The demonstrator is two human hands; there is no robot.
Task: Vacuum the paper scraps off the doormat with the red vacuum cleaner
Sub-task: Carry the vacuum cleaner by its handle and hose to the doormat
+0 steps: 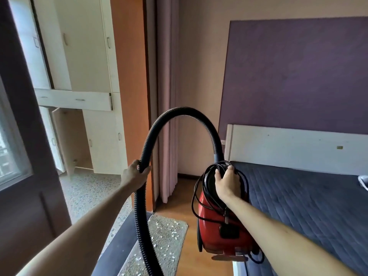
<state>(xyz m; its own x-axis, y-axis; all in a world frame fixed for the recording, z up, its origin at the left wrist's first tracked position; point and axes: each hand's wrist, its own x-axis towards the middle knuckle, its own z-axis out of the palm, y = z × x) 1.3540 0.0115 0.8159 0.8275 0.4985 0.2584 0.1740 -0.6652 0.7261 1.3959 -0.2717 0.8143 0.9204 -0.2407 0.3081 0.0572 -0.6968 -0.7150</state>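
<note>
The right hand [227,183] is closed around the top handle of the red vacuum cleaner [221,226], which hangs clear of the wooden floor [191,246] beside the bed [310,206], with its black power cord [201,188] looped loosely around the handle and over the body. The left hand [135,174] is wrapped around the black ribbed hose [179,114], which arches up from the cleaner's top, over to that hand, then drops toward the floor. Below, the grey doormat [169,240] lies flat at the doorway, white paper scraps [161,226] scattered across it.
</note>
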